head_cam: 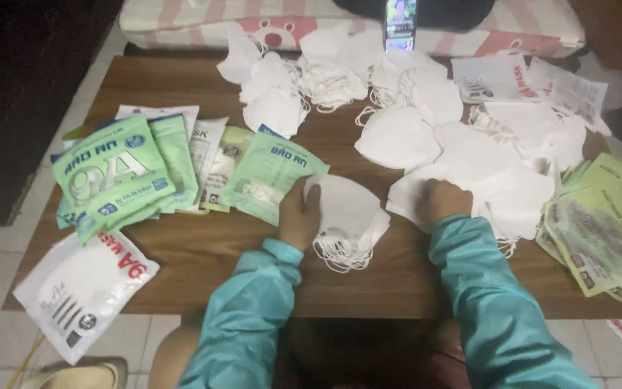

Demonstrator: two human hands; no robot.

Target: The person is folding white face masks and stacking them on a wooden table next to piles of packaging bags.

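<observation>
My left hand (299,216) grips the left edge of a small stack of white folded face masks (347,212) lying on the wooden table (203,252), their ear loops spilling toward me. My right hand (442,200) rests fingers-down on a larger heap of white masks (498,180) to the right. Both arms wear teal sleeves. A green mask packet (271,176) lies just left of my left hand.
Green and white sealed packets (120,173) fan out at the left, and a white bag (80,292) overhangs the near left edge. More loose masks (325,72) cover the far side. Yellow-green empty packets (602,223) pile at the right. A phone (400,23) stands upright at the back.
</observation>
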